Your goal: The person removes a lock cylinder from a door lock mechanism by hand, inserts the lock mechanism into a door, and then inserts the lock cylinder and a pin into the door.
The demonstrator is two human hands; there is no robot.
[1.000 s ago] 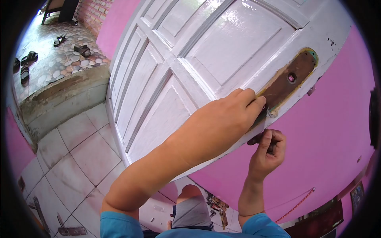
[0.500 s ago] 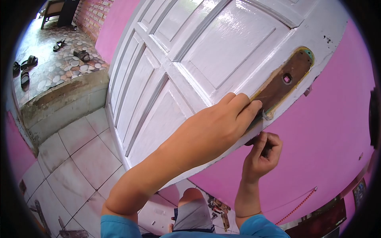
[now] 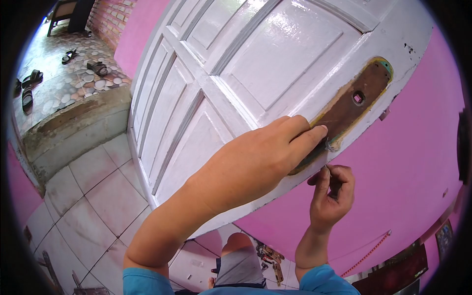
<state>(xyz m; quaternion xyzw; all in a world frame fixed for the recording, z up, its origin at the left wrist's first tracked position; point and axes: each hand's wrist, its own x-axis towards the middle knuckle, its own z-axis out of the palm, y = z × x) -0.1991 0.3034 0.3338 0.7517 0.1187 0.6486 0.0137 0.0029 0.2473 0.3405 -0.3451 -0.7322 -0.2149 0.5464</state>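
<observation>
A white panelled door (image 3: 287, 54) stands before me. Near its edge is a long bare brown patch (image 3: 346, 113) with a yellowish-green rim and a square-centred hole. My left hand (image 3: 275, 150) lies across the patch's lower end, fingers bent and close together against it. Its thumb and whatever sits under the fingers are hidden. Just off the door's edge, my right hand (image 3: 332, 196) is closed in a pinch, thumb against curled fingers. Something thin and small may be between its fingertips, too small to make out.
Pink wall (image 3: 393, 162) rises behind the door edge. Metal parts and tools (image 3: 270, 258) lie on the tiled floor (image 3: 105, 201) by my leg. A raised step (image 3: 78, 115) at left leads to pebble-patterned flooring with several sandals (image 3: 98, 68). A red-striped strip (image 3: 366, 253) hangs at right.
My right hand has shifted slightly right and down, drawing a little away from the door's edge. The left hand stays on the patch. The view has tilted slightly.
</observation>
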